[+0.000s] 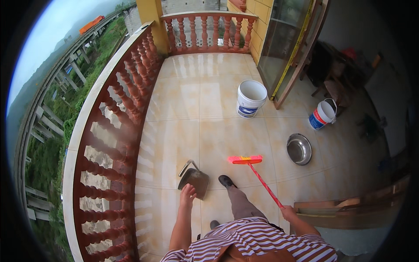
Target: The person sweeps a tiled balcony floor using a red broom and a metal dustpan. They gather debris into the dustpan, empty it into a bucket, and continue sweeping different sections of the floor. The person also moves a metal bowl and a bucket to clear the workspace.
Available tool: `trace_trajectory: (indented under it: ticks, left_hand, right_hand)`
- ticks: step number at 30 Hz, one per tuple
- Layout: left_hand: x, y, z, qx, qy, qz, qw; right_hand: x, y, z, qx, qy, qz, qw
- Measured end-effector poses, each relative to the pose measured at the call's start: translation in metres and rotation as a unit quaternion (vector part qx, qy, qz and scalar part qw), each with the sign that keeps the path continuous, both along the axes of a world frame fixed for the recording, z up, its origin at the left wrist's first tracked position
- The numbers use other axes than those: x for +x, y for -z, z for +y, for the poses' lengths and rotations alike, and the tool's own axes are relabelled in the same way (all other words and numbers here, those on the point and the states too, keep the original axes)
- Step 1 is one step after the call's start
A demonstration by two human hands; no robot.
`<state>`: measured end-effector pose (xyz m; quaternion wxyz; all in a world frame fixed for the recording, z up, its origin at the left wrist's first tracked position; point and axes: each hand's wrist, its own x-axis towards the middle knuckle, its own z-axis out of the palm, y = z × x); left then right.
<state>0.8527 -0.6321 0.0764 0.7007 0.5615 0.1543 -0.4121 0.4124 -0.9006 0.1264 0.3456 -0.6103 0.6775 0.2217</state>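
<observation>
My right hand (288, 212) grips the red shaft of a broom (266, 185), low on the right. The broom's pink and yellow head (245, 160) rests on the tiles ahead of my foot. On the left, my left hand (188, 194) appears loosely open, with its fingers partly bent. It overlaps the near edge of a dark dustpan (196, 181) in the picture; whether it touches the pan, I cannot tell. A pale bar (186, 167) stands out on the pan's far side.
A large white bucket (252, 98), a smaller bucket (322, 115) and a steel basin (299, 149) stand on the tiled floor. A red-brown balustrade (124, 83) runs along the left and far sides. An open glass door (286, 48) and wooden furniture (334, 81) are at the right.
</observation>
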Motion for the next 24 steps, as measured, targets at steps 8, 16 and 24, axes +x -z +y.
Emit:
trace_trajectory:
  ticks: [8, 16, 24]
  left_hand:
    - [0.091, 0.051, -0.114, -0.011, -0.359, 0.260, 0.896]
    - [0.095, 0.078, -0.124, 0.047, -0.422, 0.280, 0.861]
    - [0.088, 0.055, -0.116, 0.055, -0.324, 0.206, 0.922]
  right_hand:
    - [0.120, 0.007, -0.146, 0.065, -0.087, 0.073, 0.991]
    - [0.201, 0.031, -0.245, 0.065, -0.146, -0.018, 0.987]
    - [0.315, 0.010, -0.296, 0.137, -0.029, -0.141, 0.980]
